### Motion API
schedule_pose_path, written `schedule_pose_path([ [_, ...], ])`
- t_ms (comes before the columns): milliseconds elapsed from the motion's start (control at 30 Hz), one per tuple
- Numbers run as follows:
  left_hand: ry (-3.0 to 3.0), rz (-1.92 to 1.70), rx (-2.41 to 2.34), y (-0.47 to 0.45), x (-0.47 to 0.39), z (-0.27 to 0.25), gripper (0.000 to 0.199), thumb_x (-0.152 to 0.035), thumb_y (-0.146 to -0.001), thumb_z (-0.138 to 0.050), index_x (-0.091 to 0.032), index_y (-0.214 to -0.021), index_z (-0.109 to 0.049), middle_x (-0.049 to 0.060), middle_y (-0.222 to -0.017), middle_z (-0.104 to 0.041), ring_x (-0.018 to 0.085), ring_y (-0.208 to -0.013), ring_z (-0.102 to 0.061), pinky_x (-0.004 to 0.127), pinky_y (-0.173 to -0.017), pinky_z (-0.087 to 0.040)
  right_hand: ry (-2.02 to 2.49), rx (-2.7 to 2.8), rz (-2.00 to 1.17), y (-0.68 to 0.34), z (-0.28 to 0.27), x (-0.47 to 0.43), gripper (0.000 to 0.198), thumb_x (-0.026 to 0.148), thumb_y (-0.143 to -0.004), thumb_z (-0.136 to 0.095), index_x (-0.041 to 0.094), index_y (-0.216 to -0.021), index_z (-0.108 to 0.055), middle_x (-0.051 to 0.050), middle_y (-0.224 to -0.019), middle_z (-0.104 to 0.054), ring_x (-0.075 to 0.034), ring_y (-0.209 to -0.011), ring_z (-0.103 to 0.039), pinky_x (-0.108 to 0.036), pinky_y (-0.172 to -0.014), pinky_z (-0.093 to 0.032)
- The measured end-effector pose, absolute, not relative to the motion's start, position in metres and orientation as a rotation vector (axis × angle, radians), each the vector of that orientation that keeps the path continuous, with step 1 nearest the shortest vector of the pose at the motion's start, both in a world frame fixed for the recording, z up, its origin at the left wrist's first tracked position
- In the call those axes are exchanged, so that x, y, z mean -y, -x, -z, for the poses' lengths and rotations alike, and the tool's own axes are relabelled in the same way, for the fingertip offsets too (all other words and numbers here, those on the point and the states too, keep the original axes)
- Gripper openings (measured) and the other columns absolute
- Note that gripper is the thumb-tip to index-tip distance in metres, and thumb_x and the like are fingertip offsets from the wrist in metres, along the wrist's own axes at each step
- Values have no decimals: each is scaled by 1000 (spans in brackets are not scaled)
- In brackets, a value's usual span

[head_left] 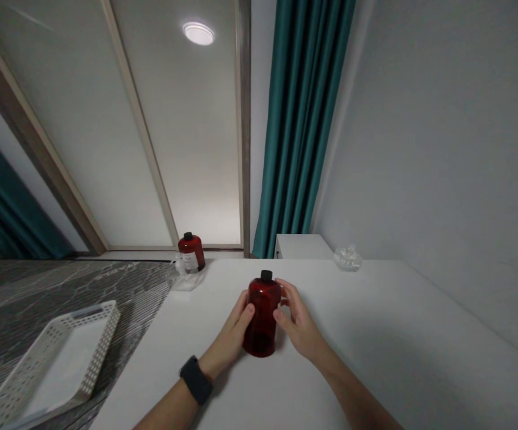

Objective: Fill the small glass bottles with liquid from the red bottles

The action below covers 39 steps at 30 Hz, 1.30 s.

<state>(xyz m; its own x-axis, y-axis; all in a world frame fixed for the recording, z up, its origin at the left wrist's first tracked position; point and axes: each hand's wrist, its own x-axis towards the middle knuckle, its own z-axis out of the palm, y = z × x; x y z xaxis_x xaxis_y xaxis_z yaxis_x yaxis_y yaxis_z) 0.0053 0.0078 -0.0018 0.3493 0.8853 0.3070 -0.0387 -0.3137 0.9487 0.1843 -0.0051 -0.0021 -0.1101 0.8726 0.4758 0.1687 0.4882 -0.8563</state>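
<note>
A dark red, see-through bottle (261, 322) with a black cap stands on the white table (169, 370), leaning slightly in view. My left hand (236, 325) wraps its left side, thumb across the front. On the other side my right hand (298, 319) curls round the bottle, its thumb at the front edge and its fingers partly hidden behind. A second red bottle (191, 254), with a black cap and a pale label, is at the table's far left corner, clear crumpled plastic (182, 276) beside and in front of it.
Crumpled clear plastic (347, 258) lies at the table's far edge, right of centre. A white perforated basket (93, 364) is lower left, over a grey patterned surface (145, 298). Behind the table are a small white cabinet (304, 245) and a teal curtain (306, 119). A wall (442, 179) borders the right.
</note>
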Motion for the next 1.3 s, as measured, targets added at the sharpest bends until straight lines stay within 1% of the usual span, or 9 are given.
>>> schedule_pose_path([
  [133,-1695,-1195,-869,-6,-9,-4,47,-50,-103,-35,-22,-139,-46,13,-136,-55,26,-127,-51,49,-113,-37,930,1493,-759,-179,9,2,53,35,-86,-64,26,-134,-43,-10,-131,-57,-24,-120,-57,-39,-98,-49],
  [233,-1658,-1222,-906,-8,-8,-2,41,-48,-103,-34,-21,-133,-45,12,-132,-56,24,-124,-53,47,-110,-41,924,1458,-795,-178,11,2,53,32,-85,-65,27,-132,-42,-11,-134,-55,-24,-123,-55,-40,-100,-49],
  [333,-1621,-1202,-964,-9,-6,0,38,-53,-102,-32,-22,-116,-47,9,-114,-60,21,-105,-60,41,-98,-50,920,1489,-875,-181,5,4,44,35,-91,-56,26,-131,-41,-11,-130,-59,-23,-118,-60,-39,-97,-51],
  [400,-1587,-1184,-974,-9,-5,1,38,-55,-102,-29,-22,-112,-47,7,-109,-60,20,-99,-61,38,-92,-52,908,1504,-942,-183,-1,6,40,37,-93,-51,26,-131,-41,-11,-126,-62,-23,-112,-64,-38,-94,-53],
  [467,-1567,-1154,-958,-9,-4,1,38,-54,-103,-30,-22,-113,-46,7,-110,-61,20,-99,-61,37,-91,-52,915,1500,-1000,-183,-5,8,43,39,-93,-51,27,-133,-39,-9,-125,-63,-23,-110,-65,-38,-95,-54],
  [667,-1700,-1166,-1004,-10,-6,1,33,-45,-103,-35,-20,-115,-52,8,-112,-62,23,-105,-60,40,-94,-48,914,1441,-1072,-181,1,7,53,37,-91,-58,24,-139,-38,-10,-132,-61,-25,-122,-60,-44,-107,-46],
  [900,-1843,-1425,-1170,-9,-12,4,18,-31,-96,-45,-19,-102,-57,7,-98,-62,22,-91,-60,38,-81,-50,1035,1372,-727,-184,22,-19,61,35,-85,-66,24,-139,-38,-12,-133,-59,-25,-117,-61,-48,-108,-44],
  [1100,-1929,-1482,-1168,-7,-15,2,13,-25,-93,-45,-20,-96,-57,5,-91,-60,20,-84,-59,34,-74,-49,1141,1459,-507,-179,15,-68,59,33,-84,-65,21,-135,-38,-12,-124,-61,-23,-109,-63,-47,-102,-49],
  [1300,-2027,-1483,-1115,-7,-13,5,14,-18,-92,-44,-19,-98,-57,5,-92,-59,18,-81,-57,31,-73,-48,1149,1498,-395,-172,12,-120,62,29,-78,-68,19,-132,-41,-14,-131,-53,-26,-122,-54,-50,-110,-40],
])
